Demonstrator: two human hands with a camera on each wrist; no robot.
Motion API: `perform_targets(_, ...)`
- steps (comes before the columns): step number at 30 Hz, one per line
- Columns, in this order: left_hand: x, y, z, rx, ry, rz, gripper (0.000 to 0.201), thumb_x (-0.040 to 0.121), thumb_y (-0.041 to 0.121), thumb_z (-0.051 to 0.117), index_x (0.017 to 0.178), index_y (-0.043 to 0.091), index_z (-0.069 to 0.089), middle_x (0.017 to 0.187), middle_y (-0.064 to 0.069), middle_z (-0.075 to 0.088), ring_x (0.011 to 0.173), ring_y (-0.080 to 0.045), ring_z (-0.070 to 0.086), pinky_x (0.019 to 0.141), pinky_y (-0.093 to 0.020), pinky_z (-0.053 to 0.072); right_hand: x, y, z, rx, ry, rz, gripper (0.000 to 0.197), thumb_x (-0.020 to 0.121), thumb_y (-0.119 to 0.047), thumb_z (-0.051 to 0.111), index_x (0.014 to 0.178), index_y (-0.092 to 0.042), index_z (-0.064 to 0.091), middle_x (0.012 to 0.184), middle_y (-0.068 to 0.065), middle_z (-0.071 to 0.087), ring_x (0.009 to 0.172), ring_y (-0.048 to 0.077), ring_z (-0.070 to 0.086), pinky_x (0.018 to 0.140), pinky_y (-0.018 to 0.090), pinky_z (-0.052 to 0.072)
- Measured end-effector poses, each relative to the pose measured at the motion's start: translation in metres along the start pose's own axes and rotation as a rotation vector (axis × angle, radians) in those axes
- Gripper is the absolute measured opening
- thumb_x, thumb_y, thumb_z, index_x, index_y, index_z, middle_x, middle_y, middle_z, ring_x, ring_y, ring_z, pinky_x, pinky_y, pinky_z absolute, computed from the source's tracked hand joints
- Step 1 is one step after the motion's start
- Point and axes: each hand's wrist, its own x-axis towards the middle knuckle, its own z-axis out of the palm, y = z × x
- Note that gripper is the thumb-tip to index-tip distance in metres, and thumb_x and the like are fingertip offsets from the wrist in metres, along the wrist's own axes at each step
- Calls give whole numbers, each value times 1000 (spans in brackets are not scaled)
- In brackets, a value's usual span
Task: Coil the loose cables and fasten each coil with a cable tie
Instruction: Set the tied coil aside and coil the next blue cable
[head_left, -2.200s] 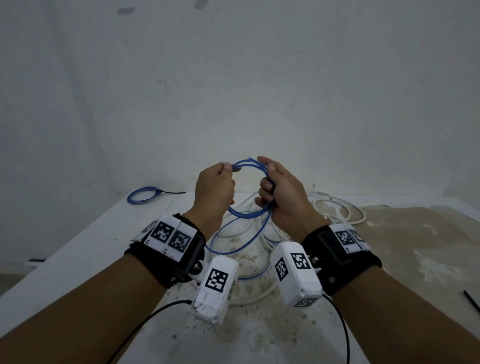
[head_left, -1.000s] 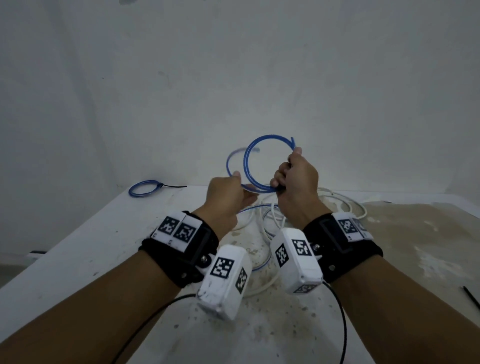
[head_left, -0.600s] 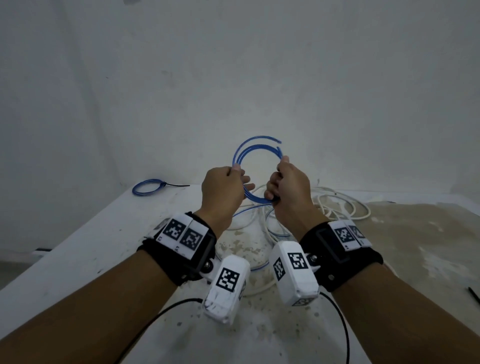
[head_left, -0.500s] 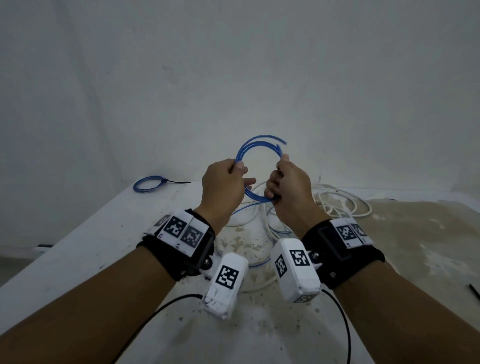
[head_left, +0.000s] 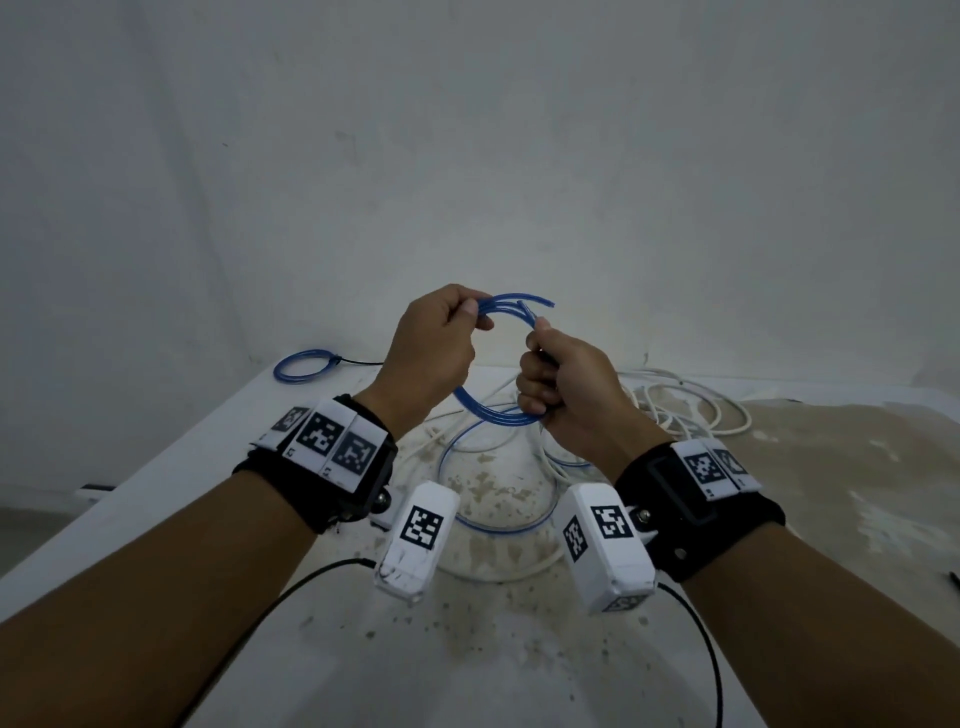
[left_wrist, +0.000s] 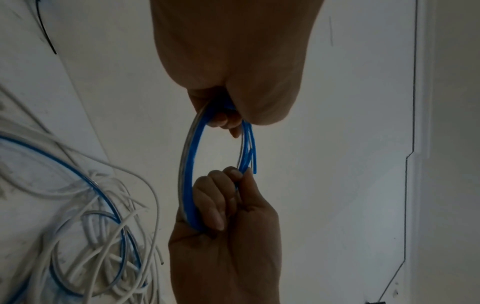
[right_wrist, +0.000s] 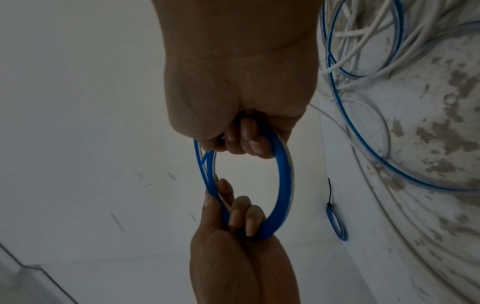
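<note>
The stained white tabletop carries loose white and blue cables. Above it, the left hand and right hand each have a clenched grip on a small, round blue coil of several strands, one cut end jutting free.

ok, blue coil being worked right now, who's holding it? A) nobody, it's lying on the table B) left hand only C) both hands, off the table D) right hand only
C: the left hand pinches the top of the blue coil and the right hand grips its other side, holding it up above the table.
</note>
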Motion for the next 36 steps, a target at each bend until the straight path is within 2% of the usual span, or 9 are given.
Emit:
perform_targets(4, 1, -1, -12, 27, -39, 29, 19, 101, 23, 52, 91, 16, 67, 82, 0, 71, 47, -17, 43, 43, -27, 39, -2, 0, 2, -18, -30, 16, 33, 103, -26, 46, 71, -18, 41, 56, -2, 21, 45, 12, 19, 42, 25, 28)
perform_targets(8, 3, -4, -18, 150, -119, 118, 22, 102, 21, 50, 108, 19, 71, 93, 6, 74, 46, -21, 46, 42, -27, 43, -2, 0, 2, -13, -44, 37, 31, 102, -24, 48, 72, -17, 43, 56, -2, 20, 44, 12, 19, 41, 24, 28)
perform_targets(10, 3, -4, -20, 200, -164, 155, 25, 103, 19, 48, 115, 21, 70, 89, 11, 74, 43, -17, 44, 42, -25, 41, -3, -1, 1, -16, -49, 49, 30, 101, -23, 49, 72, -16, 44, 55, -3, 21, 43, 11, 20, 41, 24, 28)
perform_targets(13, 2, -3, -22, 286, -226, 184, 28, 104, 14, 44, 116, 21, 68, 67, 24, 66, 40, -9, 40, 41, -21, 39, -3, -1, -1, -33, -48, 70, 28, 100, -21, 50, 73, -15, 47, 54, -4, 22, 43, 11, 19, 42, 25, 29)
perform_targets(16, 1, 1, -23, 311, -265, 184, 25, 103, 17, 48, 116, 23, 69, 84, 15, 72, 42, -3, 48, 46, -14, 40, -3, 0, -3, -48, -47, 78, 29, 101, -19, 50, 72, -15, 47, 53, -5, 22, 43, 11, 19, 42, 24, 28)
perform_targets(20, 0, 3, -22, 369, -208, 230, 25, 99, 36, 56, 107, 22, 75, 83, 7, 72, 50, 11, 54, 50, -4, 35, -4, 2, -1, -87, -77, 67, 31, 103, -19, 47, 72, -16, 45, 54, -5, 22, 43, 10, 19, 42, 23, 29)
perform_targets(23, 0, -2, -21, 415, -169, 243, 23, 98, 33, 58, 103, 20, 77, 73, 7, 68, 50, 11, 53, 50, -3, 34, -5, 2, -1, -152, -91, 64, 28, 103, -21, 48, 76, -15, 47, 55, -4, 23, 44, 11, 19, 43, 24, 31)
perform_targets(28, -3, -8, -18, 460, -141, 269, 22, 97, 33, 59, 102, 22, 77, 69, 11, 67, 57, 7, 55, 55, -4, 34, -4, 4, 0, -98, -20, 143, 46, 97, -51, 53, 78, -9, 56, 55, -3, 23, 45, 13, 20, 43, 26, 33)
perform_targets(36, -6, -12, -15, 416, -129, 251, 23, 99, 31, 56, 103, 22, 77, 72, 9, 68, 52, 6, 52, 52, -7, 34, -4, 4, 2, -66, 22, 150, 36, 101, -32, 50, 76, -7, 58, 56, -2, 24, 45, 12, 21, 45, 26, 27)
